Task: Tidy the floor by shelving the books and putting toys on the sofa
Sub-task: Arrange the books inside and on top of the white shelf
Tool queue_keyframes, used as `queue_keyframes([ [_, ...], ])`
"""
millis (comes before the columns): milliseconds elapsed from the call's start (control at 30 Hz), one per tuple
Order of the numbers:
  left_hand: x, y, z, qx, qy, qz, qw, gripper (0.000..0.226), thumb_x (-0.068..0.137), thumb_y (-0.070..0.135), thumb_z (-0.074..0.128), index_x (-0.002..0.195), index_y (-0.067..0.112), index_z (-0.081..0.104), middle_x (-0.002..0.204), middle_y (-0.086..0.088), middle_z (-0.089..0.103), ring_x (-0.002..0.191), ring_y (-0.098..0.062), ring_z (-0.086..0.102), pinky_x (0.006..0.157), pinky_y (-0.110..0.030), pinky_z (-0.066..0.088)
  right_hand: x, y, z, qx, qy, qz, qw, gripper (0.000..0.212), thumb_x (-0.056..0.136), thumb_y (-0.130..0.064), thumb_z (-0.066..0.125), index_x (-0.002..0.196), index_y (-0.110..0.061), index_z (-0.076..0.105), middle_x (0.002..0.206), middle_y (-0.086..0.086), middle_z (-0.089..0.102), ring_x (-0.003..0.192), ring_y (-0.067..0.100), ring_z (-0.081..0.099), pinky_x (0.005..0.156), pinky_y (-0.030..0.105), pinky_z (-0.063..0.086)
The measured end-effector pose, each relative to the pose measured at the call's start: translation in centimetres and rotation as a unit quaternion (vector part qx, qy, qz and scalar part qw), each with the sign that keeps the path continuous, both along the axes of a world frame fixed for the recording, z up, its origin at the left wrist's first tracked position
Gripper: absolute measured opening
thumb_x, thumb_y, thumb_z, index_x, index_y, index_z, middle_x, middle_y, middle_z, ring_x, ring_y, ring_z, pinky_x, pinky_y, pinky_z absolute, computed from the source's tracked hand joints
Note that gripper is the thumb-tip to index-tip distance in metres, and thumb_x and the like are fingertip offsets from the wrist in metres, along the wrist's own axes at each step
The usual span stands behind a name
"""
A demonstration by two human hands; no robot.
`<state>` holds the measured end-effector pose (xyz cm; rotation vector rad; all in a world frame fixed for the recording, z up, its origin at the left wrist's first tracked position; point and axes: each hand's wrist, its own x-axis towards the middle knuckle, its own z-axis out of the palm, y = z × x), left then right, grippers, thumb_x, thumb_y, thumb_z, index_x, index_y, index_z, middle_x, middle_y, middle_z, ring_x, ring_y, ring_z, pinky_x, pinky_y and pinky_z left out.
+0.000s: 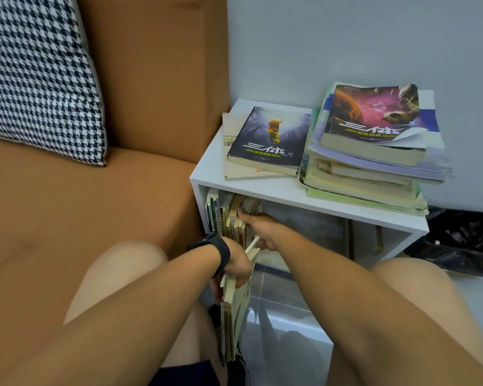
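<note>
Books in hand (236,316): left hand (234,264) is gripping an upright bundle before the shelf (285,190)
Right hand (258,228): fingers are pressing shelved books (229,215), holding nothing
Shelf: books are crowding its left end; right side is open
Top: stacks (368,151) are reaching the edge

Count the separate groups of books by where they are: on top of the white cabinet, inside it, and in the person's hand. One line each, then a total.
On top of the white cabinet: 2, the short pile and the tall pile
Inside it: 1, the upright row
In the left hand: 1, the held bundle
Total: 4
</note>
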<state>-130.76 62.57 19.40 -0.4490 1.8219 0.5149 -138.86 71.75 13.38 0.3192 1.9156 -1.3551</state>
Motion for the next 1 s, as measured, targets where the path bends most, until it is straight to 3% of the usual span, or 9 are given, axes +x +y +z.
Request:
queue_keyframes([
  [133, -0.4, 0.5, 0.1, 0.001, 0.01, -0.017, 1.0, 0.053, 0.097, 0.008, 0.055, 0.146, -0.004, 0.037, 0.132, -0.03, 0.054, 0.114, -0.042, 0.065, 0.056, -0.039, 0.061, -0.9, 0.7, -0.1, 0.015, -0.003, 0.01, 1.0, 0.059, 0.097, -0.051, 0.057, 0.146, -0.02, 0.047, 0.15, 0.007, 0.048, 0.134, 0.032, 0.048, 0.095, 0.043, 0.05],
  [267, -0.4, 1.0, -0.3, -0.01, 0.0, -0.028, 1.0, 0.051, 0.099, 0.007, 0.053, 0.145, -0.008, 0.037, 0.135, -0.033, 0.053, 0.116, -0.043, 0.064, 0.078, -0.043, 0.059, -1.7, 2.5, -0.4, 0.095, 0.044, -0.046, 0.993, 0.032, 0.095, -0.031, 0.06, 0.122, -0.013, 0.058, 0.119, 0.013, 0.061, 0.101, 0.028, 0.06, 0.093, 0.043, 0.056],
  [333, -0.3, 1.0, -0.1, -0.011, 0.002, -0.034, 0.999, 0.049, 0.098, 0.007, 0.054, 0.143, -0.008, 0.039, 0.135, -0.032, 0.054, 0.114, -0.042, 0.065, 0.082, -0.043, 0.058, -1.6, 3.6, -0.9, 0.164, 0.076, -0.075, 0.981, 0.042, 0.095, -0.027, 0.06, 0.131, -0.009, 0.05, 0.123, 0.014, 0.061, 0.108, 0.031, 0.062, 0.094, 0.041, 0.055],
  [433, -0.5, 0.6, -0.1, -0.006, 0.009, -0.025, 1.0, 0.049, 0.096, 0.007, 0.055, 0.14, -0.008, 0.042, 0.125, -0.03, 0.061, 0.104, -0.04, 0.07, 0.07, -0.042, 0.062, -1.2, 5.0, -1.3, 0.221, 0.103, -0.061, 0.968, 0.05, 0.096, -0.018, 0.055, 0.141, -0.007, 0.037, 0.132, 0.016, 0.057, 0.118, 0.034, 0.06, 0.097, 0.041, 0.054],
  [500, -0.7, 0.4, 0.5, -0.005, 0.03, -0.015, 0.999, 0.048, 0.095, 0.007, 0.055, 0.139, -0.007, 0.043, 0.11, -0.028, 0.066, 0.088, -0.038, 0.073, 0.055, -0.04, 0.061, -1.3, 6.0, -1.2, 0.249, 0.126, -0.042, 0.96, 0.046, 0.097, -0.014, 0.052, 0.14, -0.009, 0.039, 0.134, 0.016, 0.056, 0.12, 0.035, 0.059, 0.096, 0.04, 0.053],
  [600, -0.9, 0.8, 1.4, 0.011, 0.104, 0.007, 0.994, 0.039, 0.093, 0.005, 0.055, 0.13, -0.004, 0.047, 0.102, -0.025, 0.062, 0.067, -0.035, 0.07, 0.063, -0.045, 0.063, -1.4, 8.1, -0.7, 0.311, 0.179, -0.016, 0.933, 0.031, 0.099, -0.022, 0.05, 0.129, -0.012, 0.054, 0.131, 0.013, 0.06, 0.117, 0.033, 0.06, 0.094, 0.038, 0.05],
  [767, -2.3, 2.4, 1.9, 0.037, 0.242, 0.025, 0.969, 0.011, 0.085, 0.003, 0.058, 0.095, -0.001, 0.054, 0.087, -0.021, 0.06, 0.073, -0.043, 0.069, 0.065, -0.052, 0.062, -0.6, 12.1, -0.8, 0.358, 0.193, 0.025, 0.913, 0.031, 0.098, -0.015, 0.05, 0.127, -0.008, 0.057, 0.128, 0.015, 0.061, 0.115, 0.034, 0.062, 0.091, 0.039, 0.053],
  [900, -4.6, 3.1, 1.2, 0.013, 0.346, -0.014, 0.938, 0.013, 0.091, 0.014, 0.056, 0.081, 0.005, 0.056, 0.074, -0.009, 0.058, 0.065, -0.026, 0.061, 0.043, -0.025, 0.047, 0.2, 13.5, -1.2, 0.358, 0.18, 0.014, 0.916, 0.045, 0.098, -0.012, 0.051, 0.142, -0.005, 0.044, 0.136, 0.018, 0.056, 0.12, 0.036, 0.059, 0.094, 0.04, 0.051],
  [1000, -5.9, 3.2, -0.1, -0.021, 0.381, -0.058, 0.923, 0.026, 0.099, 0.024, 0.047, 0.082, 0.006, 0.059, 0.09, -0.013, 0.061, 0.079, -0.028, 0.059, 0.062, -0.026, 0.047, 0.3, 13.7, -1.4, 0.359, 0.169, 0.019, 0.918, 0.065, 0.097, -0.012, 0.052, 0.155, -0.006, 0.024, 0.145, 0.019, 0.048, 0.127, 0.038, 0.055, 0.098, 0.041, 0.051],
])
